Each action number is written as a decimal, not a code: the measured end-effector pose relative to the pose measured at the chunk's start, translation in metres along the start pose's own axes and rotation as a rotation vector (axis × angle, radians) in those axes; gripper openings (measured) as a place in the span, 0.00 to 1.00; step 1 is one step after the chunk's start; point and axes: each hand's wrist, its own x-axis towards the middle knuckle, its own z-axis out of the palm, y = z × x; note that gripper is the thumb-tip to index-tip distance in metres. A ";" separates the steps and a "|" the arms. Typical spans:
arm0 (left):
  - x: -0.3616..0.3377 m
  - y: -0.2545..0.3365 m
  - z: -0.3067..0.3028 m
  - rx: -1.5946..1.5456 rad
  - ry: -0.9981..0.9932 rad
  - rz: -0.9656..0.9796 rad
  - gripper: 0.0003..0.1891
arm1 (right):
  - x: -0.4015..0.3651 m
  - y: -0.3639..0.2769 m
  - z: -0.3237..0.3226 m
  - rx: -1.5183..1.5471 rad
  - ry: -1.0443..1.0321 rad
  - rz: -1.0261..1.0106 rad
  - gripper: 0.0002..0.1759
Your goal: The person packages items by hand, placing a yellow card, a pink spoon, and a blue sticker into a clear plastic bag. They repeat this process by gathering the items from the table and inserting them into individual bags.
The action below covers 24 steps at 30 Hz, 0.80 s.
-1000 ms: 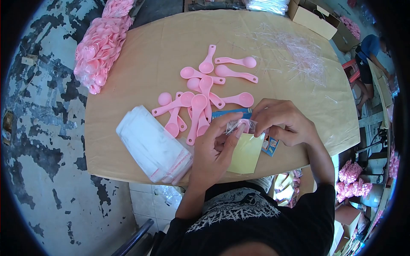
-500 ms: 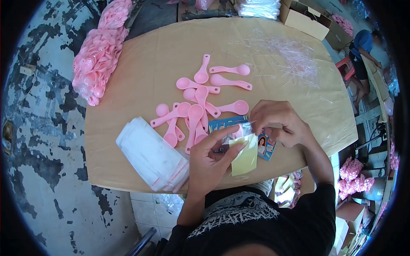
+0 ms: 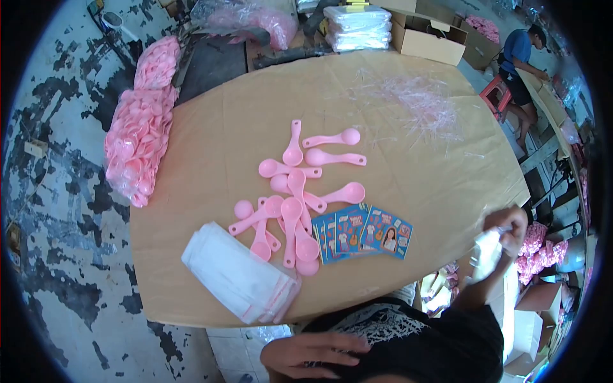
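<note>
Near the table's right edge, my right hand (image 3: 509,228) is closed on a small packet (image 3: 486,255), which hangs below it and is blurred. My left hand (image 3: 315,356) is empty, fingers apart, in front of the black shirt at the bottom. Pink spoons (image 3: 291,223) lie in a loose group at mid table. Blue printed cards (image 3: 350,231) are fanned out beside them, the rightmost showing a person's picture. A stack of clear plastic bags (image 3: 236,271) lies at the table's front left.
Bagged pink spoons (image 3: 140,140) lie along the left edge. Thin clear strips (image 3: 424,105) are scattered at the back right. Wrapped stacks (image 3: 359,29) and a cardboard box (image 3: 428,39) stand behind. A person (image 3: 520,70) sits at the far right.
My right hand has moved right with the packet, away from the cards. My left hand has let go of it and drawn back to the body. The view has shifted.
</note>
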 end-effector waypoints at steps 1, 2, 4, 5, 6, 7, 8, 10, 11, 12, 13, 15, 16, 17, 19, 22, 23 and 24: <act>-0.015 0.001 -0.002 -0.063 -0.031 -0.093 0.23 | -0.030 0.000 -0.024 0.035 0.079 0.012 0.18; -0.036 -0.004 0.000 -0.126 -0.067 -0.188 0.21 | -0.064 0.004 -0.051 0.082 0.167 0.069 0.18; -0.085 -0.027 0.007 -0.182 0.159 -0.388 0.22 | -0.135 0.013 -0.092 0.111 0.385 0.205 0.17; -0.098 -0.031 0.004 -0.199 0.229 -0.442 0.22 | -0.170 0.018 -0.108 0.104 0.505 0.283 0.16; -0.105 -0.032 0.000 -0.213 0.260 -0.471 0.21 | -0.182 0.019 -0.102 -0.055 0.663 0.455 0.15; -0.112 -0.034 -0.005 -0.221 0.283 -0.489 0.21 | -0.194 0.021 -0.094 -0.210 0.821 0.629 0.14; -0.113 -0.034 -0.011 -0.224 0.292 -0.508 0.20 | -0.202 0.025 -0.086 -0.189 0.775 0.697 0.15; -0.110 -0.037 -0.022 -0.230 0.280 -0.526 0.20 | -0.278 0.081 -0.110 -0.267 0.870 0.769 0.16; -0.105 -0.040 -0.028 -0.228 0.270 -0.532 0.19 | -0.289 0.096 -0.102 -0.224 0.907 0.824 0.17; -0.100 -0.043 -0.032 -0.230 0.263 -0.538 0.19 | -0.299 0.112 -0.092 -0.179 0.946 0.877 0.18; -0.097 -0.045 -0.034 -0.233 0.258 -0.540 0.18 | -0.281 0.124 -0.065 -0.039 1.104 0.869 0.19; -0.091 -0.049 -0.039 -0.231 0.247 -0.542 0.17 | -0.279 0.147 -0.039 0.003 1.142 0.932 0.19; -0.090 -0.050 -0.040 -0.231 0.241 -0.542 0.17 | -0.284 0.155 -0.027 0.004 1.139 0.978 0.19; -0.088 -0.051 -0.042 -0.237 0.234 -0.541 0.17 | -0.289 0.159 -0.018 -0.008 1.133 1.018 0.19; -0.087 -0.052 -0.045 -0.241 0.215 -0.542 0.16 | -0.308 0.164 -0.003 -0.040 1.122 1.088 0.19; -0.089 -0.052 -0.049 -0.241 0.199 -0.535 0.15 | -0.330 0.165 0.015 -0.078 1.107 1.169 0.19; -0.089 -0.052 -0.051 -0.241 0.193 -0.533 0.15 | -0.334 0.165 0.020 -0.090 1.102 1.186 0.19; -0.089 -0.052 -0.051 -0.238 0.189 -0.526 0.14 | -0.336 0.163 0.025 -0.101 1.097 1.204 0.19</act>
